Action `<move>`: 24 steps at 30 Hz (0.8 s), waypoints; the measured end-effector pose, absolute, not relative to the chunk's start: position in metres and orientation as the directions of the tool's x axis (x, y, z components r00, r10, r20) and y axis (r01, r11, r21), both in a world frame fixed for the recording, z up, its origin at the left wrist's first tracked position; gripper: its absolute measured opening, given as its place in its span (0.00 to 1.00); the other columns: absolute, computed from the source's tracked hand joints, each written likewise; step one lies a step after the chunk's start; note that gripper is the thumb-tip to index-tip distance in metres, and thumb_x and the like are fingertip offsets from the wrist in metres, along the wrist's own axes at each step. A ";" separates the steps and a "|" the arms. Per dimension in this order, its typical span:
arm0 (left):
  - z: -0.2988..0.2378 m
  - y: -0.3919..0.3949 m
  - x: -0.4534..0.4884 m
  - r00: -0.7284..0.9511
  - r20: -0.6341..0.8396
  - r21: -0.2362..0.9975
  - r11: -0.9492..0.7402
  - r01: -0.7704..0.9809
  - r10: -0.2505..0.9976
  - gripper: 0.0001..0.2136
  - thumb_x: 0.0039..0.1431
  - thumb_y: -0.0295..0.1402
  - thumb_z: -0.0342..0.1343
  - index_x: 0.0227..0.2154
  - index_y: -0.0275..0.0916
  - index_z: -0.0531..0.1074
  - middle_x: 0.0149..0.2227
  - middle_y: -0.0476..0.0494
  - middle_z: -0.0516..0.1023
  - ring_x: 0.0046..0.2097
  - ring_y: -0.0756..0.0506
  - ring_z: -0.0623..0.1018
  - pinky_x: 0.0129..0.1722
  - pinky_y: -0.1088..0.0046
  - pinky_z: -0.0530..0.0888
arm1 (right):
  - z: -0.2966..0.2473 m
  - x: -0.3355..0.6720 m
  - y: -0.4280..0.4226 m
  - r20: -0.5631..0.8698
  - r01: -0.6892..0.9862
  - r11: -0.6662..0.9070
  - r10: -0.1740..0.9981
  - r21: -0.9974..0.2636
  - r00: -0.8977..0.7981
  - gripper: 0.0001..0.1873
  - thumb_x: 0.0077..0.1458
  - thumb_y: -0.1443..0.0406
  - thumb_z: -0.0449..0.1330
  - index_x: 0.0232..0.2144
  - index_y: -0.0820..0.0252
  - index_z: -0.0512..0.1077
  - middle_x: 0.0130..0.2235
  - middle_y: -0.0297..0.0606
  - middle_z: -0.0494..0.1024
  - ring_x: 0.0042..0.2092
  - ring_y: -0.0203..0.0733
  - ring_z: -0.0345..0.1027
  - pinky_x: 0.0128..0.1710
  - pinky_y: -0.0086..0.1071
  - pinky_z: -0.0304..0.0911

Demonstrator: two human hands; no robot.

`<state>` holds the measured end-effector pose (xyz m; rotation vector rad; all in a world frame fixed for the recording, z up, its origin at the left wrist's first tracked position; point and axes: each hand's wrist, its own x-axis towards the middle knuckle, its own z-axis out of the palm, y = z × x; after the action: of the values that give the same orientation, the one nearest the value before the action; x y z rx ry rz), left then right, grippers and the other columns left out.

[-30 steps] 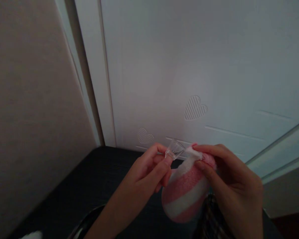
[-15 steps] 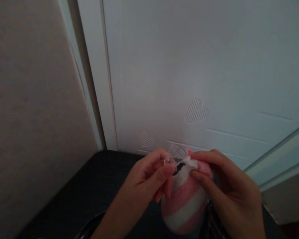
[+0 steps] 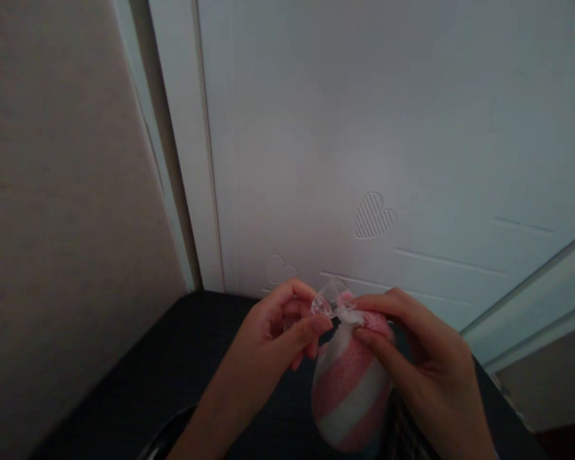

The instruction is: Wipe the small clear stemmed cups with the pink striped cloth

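Observation:
A round bundle with pink and white diagonal stripes (image 3: 352,390), soft and fuzzy in look, hangs between my hands. Its gathered top is pinched between the thumb and fingers of my right hand (image 3: 412,351). At that top sticks out a crumpled piece of clear plastic (image 3: 334,294), its other end gripped by the thumb and fingertips of my left hand (image 3: 287,329). Whether the plastic wraps the whole bundle, I cannot tell. Both hands are closed and almost meet at the bundle's neck.
Beneath my hands lies a dark tabletop (image 3: 172,345). A shiny black rounded rim (image 3: 165,434) shows at the bottom by my left forearm, and a dark woven-looking thing (image 3: 402,434) below my right hand. A white door panel (image 3: 316,128) with engraved hearts stands behind, a beige wall (image 3: 67,191) at left.
My right hand and the bundle's top have shifted slightly left, closer to my left hand. The clear plastic between them is now less stretched and more bunched.

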<state>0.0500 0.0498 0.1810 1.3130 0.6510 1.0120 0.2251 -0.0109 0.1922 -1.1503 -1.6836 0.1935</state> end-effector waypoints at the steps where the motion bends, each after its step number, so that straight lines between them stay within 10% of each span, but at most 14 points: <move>1: 0.181 0.050 0.049 0.437 0.157 0.972 -0.062 -0.225 0.886 0.14 0.56 0.43 0.65 0.29 0.40 0.70 0.18 0.56 0.70 0.19 0.55 0.62 0.17 0.81 0.56 | 0.191 0.226 -0.012 0.648 0.585 0.522 0.762 -0.621 0.009 0.12 0.60 0.70 0.64 0.43 0.47 0.78 0.39 0.28 0.83 0.41 0.36 0.77 0.40 0.26 0.68; 24: 0.175 0.055 0.045 0.417 0.234 0.968 -0.172 -0.181 0.878 0.09 0.58 0.40 0.64 0.31 0.39 0.78 0.18 0.55 0.68 0.19 0.54 0.64 0.17 0.82 0.58 | 0.187 0.226 -0.010 0.624 0.462 0.490 0.756 -0.739 0.198 0.18 0.60 0.70 0.64 0.49 0.41 0.76 0.51 0.28 0.81 0.52 0.40 0.75 0.51 0.32 0.67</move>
<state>0.0446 0.0551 0.1745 1.4343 0.6657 1.0738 0.2262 -0.0098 0.1866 -1.1364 -1.4410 0.2841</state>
